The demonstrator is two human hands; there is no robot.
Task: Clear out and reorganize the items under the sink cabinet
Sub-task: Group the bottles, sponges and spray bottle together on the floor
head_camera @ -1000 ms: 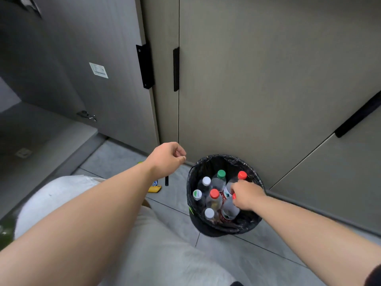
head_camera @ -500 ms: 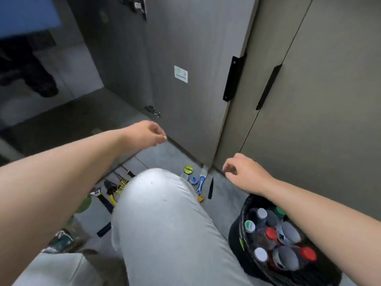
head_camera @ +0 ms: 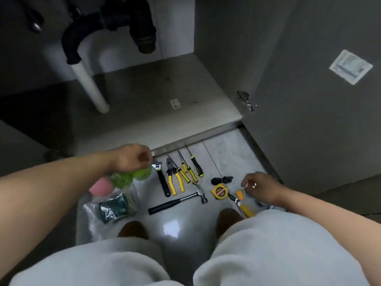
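Note:
The under-sink cabinet [head_camera: 165, 96] stands open, and its floor is bare apart from a white drain pipe [head_camera: 88, 85]. Tools lie in a row on the tiles in front: a wrench [head_camera: 162, 180], yellow pliers [head_camera: 175, 178], screwdrivers [head_camera: 195, 166], a hammer [head_camera: 179, 200] and a yellow tape measure [head_camera: 219, 191]. My left hand [head_camera: 132, 159] hovers with its fingers loosely curled over green scrub balls [head_camera: 123, 179] and a pink one [head_camera: 102, 187]. My right hand [head_camera: 259, 186] hangs relaxed just right of the tape measure, above a yellow-handled brush [head_camera: 243, 205].
A plastic bag with dark green scouring pads [head_camera: 113, 207] lies at the left. A black cord bundle [head_camera: 221, 180] sits by the tape measure. Black trap pipes [head_camera: 72, 42] hang at the top. The open cabinet door [head_camera: 309, 120] stands at the right. My knees fill the bottom.
My view swung left from the bin of bottles to the open cabinet and the tools. My right hand left the bin, and both hands came down over the floor items.

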